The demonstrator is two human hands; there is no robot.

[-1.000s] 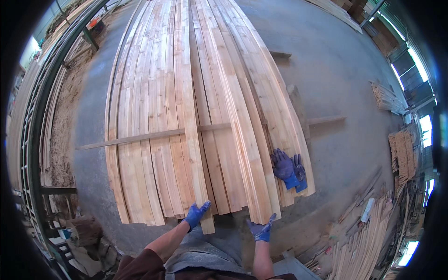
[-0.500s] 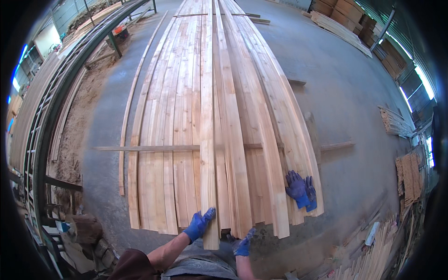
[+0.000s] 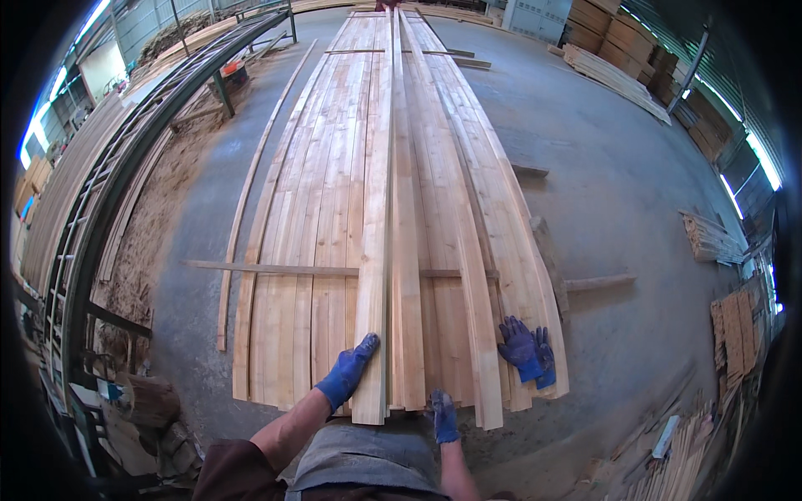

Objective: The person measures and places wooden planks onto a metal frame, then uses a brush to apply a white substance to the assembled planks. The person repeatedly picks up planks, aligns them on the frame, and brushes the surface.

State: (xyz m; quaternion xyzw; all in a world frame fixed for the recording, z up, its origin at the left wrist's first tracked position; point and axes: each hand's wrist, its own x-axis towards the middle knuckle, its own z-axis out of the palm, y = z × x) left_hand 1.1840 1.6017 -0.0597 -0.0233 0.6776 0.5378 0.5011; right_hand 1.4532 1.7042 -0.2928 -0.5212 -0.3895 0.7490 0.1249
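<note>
My left hand (image 3: 348, 373), in a blue work glove, grips the left edge of a long raised wooden board (image 3: 373, 334) near its close end. My right hand (image 3: 444, 417), gloved in the same blue, is at the near ends of the boards, fingers pointing up and apart. It is close to the end of a second raised board (image 3: 408, 326), which lies beside the first; contact with it is unclear. Beneath spreads a wide layer of pale planks (image 3: 288, 326). A pair of empty blue gloves (image 3: 526, 351) rests on the planks to the right.
A wooden crosspiece (image 3: 276, 269) passes across the planks under the raised boards. Left stands a green metal rack (image 3: 125, 142) beside sawdust. One thin strip (image 3: 242, 225) lies apart on the floor. Wood scraps (image 3: 677, 459) are at lower right. Part of another person (image 3: 386, 5) shows at the far end.
The two raised boards have come closer together at their near ends. My left hand sits further along its board. The view has tilted up, bringing the other person at the far end into sight.
</note>
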